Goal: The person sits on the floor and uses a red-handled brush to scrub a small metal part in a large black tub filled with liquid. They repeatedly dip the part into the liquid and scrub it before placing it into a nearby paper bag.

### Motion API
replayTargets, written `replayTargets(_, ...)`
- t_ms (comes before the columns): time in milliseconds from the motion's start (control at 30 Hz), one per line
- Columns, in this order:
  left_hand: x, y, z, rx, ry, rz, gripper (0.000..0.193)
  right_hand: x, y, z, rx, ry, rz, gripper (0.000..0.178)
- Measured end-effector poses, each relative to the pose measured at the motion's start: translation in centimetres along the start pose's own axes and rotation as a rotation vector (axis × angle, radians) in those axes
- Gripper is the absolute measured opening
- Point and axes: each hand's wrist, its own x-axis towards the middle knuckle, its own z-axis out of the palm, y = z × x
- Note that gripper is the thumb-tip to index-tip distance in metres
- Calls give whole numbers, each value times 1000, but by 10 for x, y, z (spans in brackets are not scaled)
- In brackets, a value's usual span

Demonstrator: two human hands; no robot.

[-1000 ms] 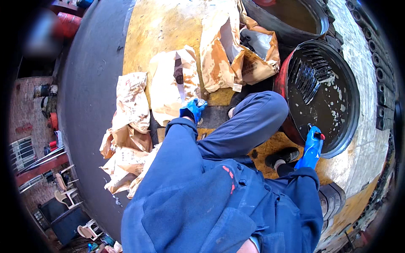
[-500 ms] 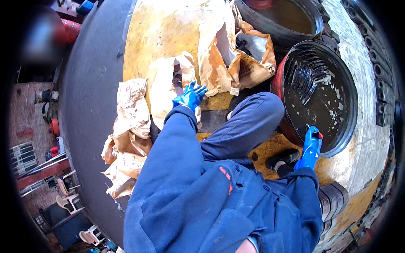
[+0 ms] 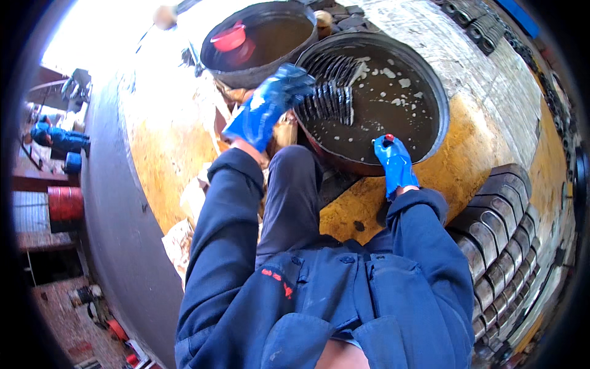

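A round black tub point(image 3: 437, 132) of murky brown liquid stands in front of me, pale foam patches floating on top. Rows of dark, ribbed curved pieces point(image 3: 332, 104) lie in it on the left side. My left hand point(image 3: 264, 107), in a blue glove, is over the tub's left edge near those pieces; motion smears its fingers, so their grip is unclear. At the near rim, my right hand point(image 3: 396, 163), also blue-gloved, is closed round a small item with a red part, mostly hidden by the fingers. Brown paper bags point(image 3: 284, 131) are partly hidden behind my left arm.
A second tub point(image 3: 246, 78) with brown liquid and a red bowl point(image 3: 228, 39) stands behind, to the left. Stacked dark curved metal blocks point(image 3: 491, 206) are at my right. Far left are a person in blue point(image 3: 58, 138) and a red drum point(image 3: 65, 206).
My view has swung toward the tubs. My left hand has left the paper bag, where its fingers were spread, and moved to the near tub. My right hand remains at the rim.
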Motion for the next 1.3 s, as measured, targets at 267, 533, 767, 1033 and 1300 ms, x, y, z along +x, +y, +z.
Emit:
replayTargets(267,43,-135,111,1521,-415,181,51,-6,-48,-63,151,97,-126,41)
replayTargets(533,69,-189,132,1792,-521,99,79,20,-91,-111,-17,-27,125,41)
replayTargets(767,89,-203,117,1578,-525,-308,76,26,-101,-122,-2,-98,208,43)
replayTargets(1033,60,-192,165,1976,-727,-20,61,35,-90,-121,4,-90,187,43)
replayTargets(1300,63,-195,184,2019,-715,25,40,38,-82,-116,-20,-49,187,41)
